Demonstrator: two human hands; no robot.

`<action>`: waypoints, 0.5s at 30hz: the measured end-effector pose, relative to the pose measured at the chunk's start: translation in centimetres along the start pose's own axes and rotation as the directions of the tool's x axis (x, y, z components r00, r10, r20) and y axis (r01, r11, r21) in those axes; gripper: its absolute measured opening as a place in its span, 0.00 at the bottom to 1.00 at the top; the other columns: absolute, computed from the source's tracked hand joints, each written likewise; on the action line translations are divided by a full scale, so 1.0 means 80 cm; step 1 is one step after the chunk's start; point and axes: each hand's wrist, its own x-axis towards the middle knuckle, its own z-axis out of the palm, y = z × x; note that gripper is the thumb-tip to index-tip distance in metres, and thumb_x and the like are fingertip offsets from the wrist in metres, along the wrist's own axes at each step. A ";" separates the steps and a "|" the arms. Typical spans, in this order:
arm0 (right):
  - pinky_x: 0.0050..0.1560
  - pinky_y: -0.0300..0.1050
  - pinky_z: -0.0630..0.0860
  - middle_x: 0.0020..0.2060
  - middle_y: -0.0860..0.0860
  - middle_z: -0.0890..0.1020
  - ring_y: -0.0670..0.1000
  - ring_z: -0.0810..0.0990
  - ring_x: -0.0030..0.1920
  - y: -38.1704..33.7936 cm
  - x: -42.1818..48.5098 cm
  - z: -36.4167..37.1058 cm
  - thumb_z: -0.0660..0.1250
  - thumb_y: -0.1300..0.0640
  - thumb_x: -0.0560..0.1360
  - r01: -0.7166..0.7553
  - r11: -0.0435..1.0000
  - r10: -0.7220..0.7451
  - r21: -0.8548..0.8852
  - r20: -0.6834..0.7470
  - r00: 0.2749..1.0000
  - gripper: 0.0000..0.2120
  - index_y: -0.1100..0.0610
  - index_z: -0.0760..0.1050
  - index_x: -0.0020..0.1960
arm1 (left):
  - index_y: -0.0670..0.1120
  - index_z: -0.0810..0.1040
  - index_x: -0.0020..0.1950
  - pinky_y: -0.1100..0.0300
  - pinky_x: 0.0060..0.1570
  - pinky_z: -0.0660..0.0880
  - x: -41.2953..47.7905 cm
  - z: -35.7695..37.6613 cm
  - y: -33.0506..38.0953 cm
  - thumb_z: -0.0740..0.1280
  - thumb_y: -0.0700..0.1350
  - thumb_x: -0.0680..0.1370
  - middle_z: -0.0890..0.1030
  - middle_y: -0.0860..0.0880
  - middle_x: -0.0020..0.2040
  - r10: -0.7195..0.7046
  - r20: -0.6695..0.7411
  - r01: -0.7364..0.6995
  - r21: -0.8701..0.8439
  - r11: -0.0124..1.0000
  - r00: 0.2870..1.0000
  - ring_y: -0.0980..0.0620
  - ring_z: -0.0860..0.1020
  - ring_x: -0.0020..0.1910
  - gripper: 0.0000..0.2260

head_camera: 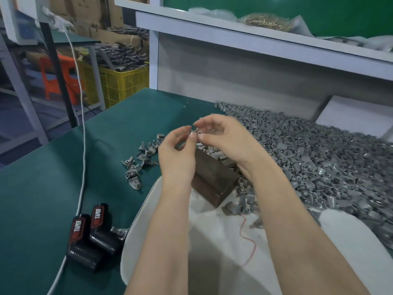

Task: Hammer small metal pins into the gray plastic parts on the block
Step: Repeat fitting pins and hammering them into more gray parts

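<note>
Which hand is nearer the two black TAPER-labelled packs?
Left. The left hand is raised beyond and right of the black TAPER-labelled packs; the right hand sits farther right.

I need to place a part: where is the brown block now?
The brown block sits mid-frame in the head view, partly behind the left hand and right hand; gray parts pile to its right, small cluster to its left.

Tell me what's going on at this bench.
A person's left hand and right hand meet fingertip to fingertip above the dark block, pinching a small piece too blurred to identify as pin or part. No hammer is in view. A heap of gray plastic parts lies right of the block, a smaller cluster left of it on the green table.
</note>
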 end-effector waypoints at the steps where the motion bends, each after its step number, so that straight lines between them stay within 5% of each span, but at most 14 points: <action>1: 0.52 0.42 0.77 0.44 0.53 0.80 0.50 0.80 0.46 0.002 -0.002 -0.001 0.68 0.67 0.74 -0.006 0.999 0.006 0.047 -0.004 1.000 0.09 0.59 0.77 0.53 | 0.53 0.78 0.45 0.62 0.53 0.75 -0.001 0.001 0.000 0.68 0.40 0.76 0.82 0.48 0.48 -0.005 -0.005 0.005 -0.011 1.000 1.000 0.53 0.80 0.50 0.07; 6: 0.51 0.41 0.78 0.48 0.55 0.82 0.48 0.82 0.44 0.008 0.008 0.018 0.65 0.63 0.76 -0.068 0.960 0.083 0.270 -0.047 0.995 0.05 0.56 0.76 0.51 | 0.50 0.77 0.46 0.61 0.51 0.75 0.003 -0.005 0.000 0.67 0.36 0.75 0.80 0.47 0.47 -0.032 -0.166 0.001 -0.181 0.983 0.986 0.53 0.78 0.47 0.09; 8: 0.54 0.43 0.76 0.49 0.53 0.83 0.49 0.81 0.48 0.016 0.024 0.038 0.65 0.60 0.76 -0.055 0.998 0.050 -0.043 -0.116 0.992 0.06 0.56 0.79 0.52 | 0.52 0.77 0.48 0.64 0.47 0.74 0.007 -0.009 0.000 0.66 0.35 0.76 0.78 0.48 0.46 -0.038 -0.238 -0.029 -0.272 0.962 0.971 0.54 0.76 0.43 0.10; 11: 0.56 0.45 0.70 0.53 0.49 0.82 0.53 0.78 0.55 0.022 0.043 0.082 0.63 0.54 0.75 0.044 0.756 0.040 -0.653 0.113 0.993 0.09 0.48 0.79 0.53 | 0.53 0.79 0.47 0.65 0.45 0.75 0.010 -0.011 -0.001 0.64 0.36 0.77 0.81 0.54 0.44 -0.010 -0.326 -0.090 -0.289 0.953 0.945 0.58 0.78 0.41 0.12; 15: 0.65 0.57 0.59 0.57 0.53 0.79 0.57 0.73 0.62 0.021 0.056 0.119 0.55 0.53 0.79 0.076 0.685 0.168 -0.724 0.258 0.951 0.11 0.51 0.75 0.55 | 0.50 0.80 0.45 0.69 0.32 0.73 0.013 -0.013 -0.001 0.65 0.38 0.77 0.82 0.54 0.38 -0.061 -0.416 -0.102 -0.358 0.928 0.907 0.60 0.79 0.36 0.08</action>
